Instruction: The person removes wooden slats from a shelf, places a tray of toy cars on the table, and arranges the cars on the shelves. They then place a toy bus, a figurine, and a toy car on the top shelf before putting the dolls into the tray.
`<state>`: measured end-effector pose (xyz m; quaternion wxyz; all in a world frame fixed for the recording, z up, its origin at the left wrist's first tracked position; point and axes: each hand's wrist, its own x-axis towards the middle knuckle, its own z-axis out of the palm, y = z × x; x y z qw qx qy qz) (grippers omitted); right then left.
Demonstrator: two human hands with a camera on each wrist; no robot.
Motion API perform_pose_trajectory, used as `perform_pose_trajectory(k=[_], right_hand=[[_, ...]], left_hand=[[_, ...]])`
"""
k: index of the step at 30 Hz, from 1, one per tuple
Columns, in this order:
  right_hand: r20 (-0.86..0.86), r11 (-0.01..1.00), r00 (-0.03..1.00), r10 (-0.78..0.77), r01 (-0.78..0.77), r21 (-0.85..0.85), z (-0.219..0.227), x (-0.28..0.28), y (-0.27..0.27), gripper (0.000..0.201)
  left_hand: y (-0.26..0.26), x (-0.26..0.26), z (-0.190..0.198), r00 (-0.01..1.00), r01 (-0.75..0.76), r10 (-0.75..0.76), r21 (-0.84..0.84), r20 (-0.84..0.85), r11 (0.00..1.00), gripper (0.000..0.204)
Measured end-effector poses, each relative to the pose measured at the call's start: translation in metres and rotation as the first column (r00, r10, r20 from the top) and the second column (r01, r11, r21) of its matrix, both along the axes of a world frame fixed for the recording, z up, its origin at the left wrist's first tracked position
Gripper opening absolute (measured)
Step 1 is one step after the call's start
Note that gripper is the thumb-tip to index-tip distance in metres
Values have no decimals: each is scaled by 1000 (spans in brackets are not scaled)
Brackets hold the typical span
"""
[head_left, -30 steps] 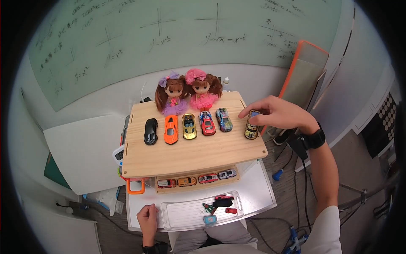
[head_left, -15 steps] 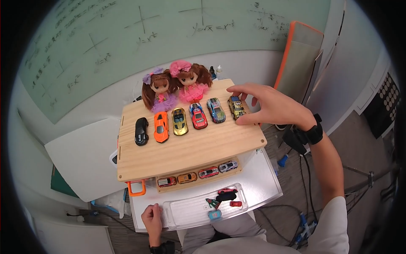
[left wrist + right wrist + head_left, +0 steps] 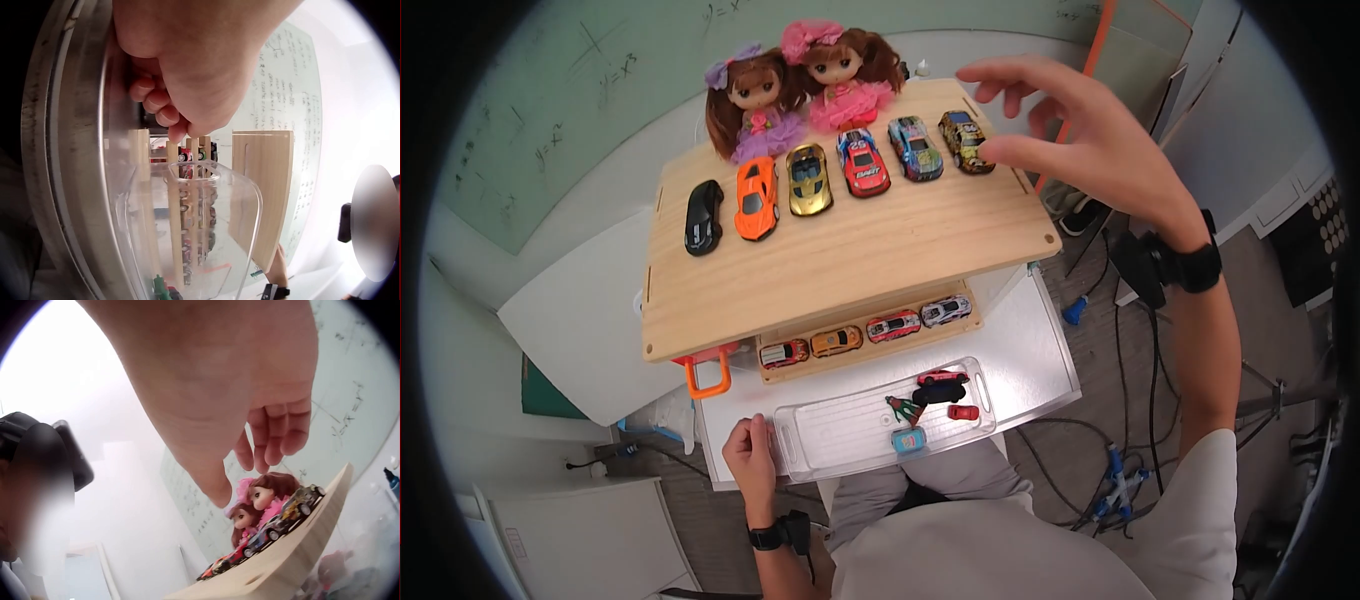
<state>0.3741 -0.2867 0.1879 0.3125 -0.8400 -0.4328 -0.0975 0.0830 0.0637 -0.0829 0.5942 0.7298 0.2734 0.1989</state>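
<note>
My right hand (image 3: 1090,140) is raised over the right end of the wooden top (image 3: 850,260), thumb and fingers spread, holding nothing. Nearest to it is a yellow-and-black patterned toy car (image 3: 966,142), the last in a row. To its left stand a multicoloured car (image 3: 916,150), a red car (image 3: 864,164), a gold car (image 3: 809,180), an orange car (image 3: 757,200) and a black car (image 3: 703,218). My left hand (image 3: 750,457) rests idle, fingers loosely curled, at the left end of the clear plastic tray (image 3: 830,440).
Two dolls (image 3: 840,75) in purple and pink sit behind the cars. On a lower shelf (image 3: 880,345) several more toy cars stand in a row. The tray holds a light blue car (image 3: 908,440), a small red car (image 3: 963,412) and other toys. An orange handle (image 3: 708,375) sticks out at left.
My right hand set the yellow-and-black car down at the row's right end, let go and lifted away, up and right. The head view has tilted downward. My left hand stays by the tray.
</note>
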Motion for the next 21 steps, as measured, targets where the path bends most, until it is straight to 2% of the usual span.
perform_pose_trajectory(k=[1, 2, 4, 6, 8, 9, 10, 11, 13, 14, 16, 19, 21], right_hand=[[11, 998, 1000, 0, 0, 64, 6, -14, 0, 47], [-12, 999, 1000, -25, 26, 29, 10, -29, -2, 34], [-79, 993, 994, 70, -77, -85, 16, -61, -4, 21], [-120, 960, 961, 248, -261, -100, -2, -86, 4, 13], [-66, 917, 931, 359, -365, -164, -42, -105, 10, 18], [-57, 888, 925, 375, -377, -264, -59, -113, 13, 16], [-48, 851, 919, 392, -382, -361, -75, -121, 15, 13], [-53, 846, 916, 398, -389, -365, -89, -125, 17, 13], [-16, 731, 938, 345, -280, -622, -114, -132, 21, 12], [-18, 725, 935, 353, -286, -627, -127, -135, 22, 12], [86, 687, 947, 308, -159, -709, -147, -139, 24, 11], [62, 629, 957, 282, -136, -765, -156, -146, 28, 11], [41, 642, 953, 299, -169, -748, -154, -145, 29, 12]], left_hand=[[0, 0, -1, 1000, 6, -6, 1, 2, 1000, 33], [0, 1, -1, 1000, 9, -9, 1, 9, 1000, 33], [2, 0, -2, 1000, 2, -2, 8, 4, 1000, 34], [1, 1, -1, 1000, 26, -25, 54, -18, 998, 33], [-2, 2, 3, 1000, 14, -13, 30, -20, 999, 32], [-1, 2, 2, 1000, 19, -19, 41, -17, 999, 32], [0, 1, 2, 1000, 27, -26, 54, -14, 998, 31], [-2, 2, 6, 1000, 21, -20, 56, -22, 998, 31], [-2, 1, 7, 999, 23, -22, 56, -26, 998, 31], [-1, 1, 6, 999, 31, -29, 62, -27, 998, 31], [1, 0, 2, 999, 26, -25, 38, -23, 999, 31], [0, 0, 2, 1000, 25, -25, 29, -15, 999, 31], [-1, 0, 4, 1000, 26, -25, 38, -15, 999, 31]])
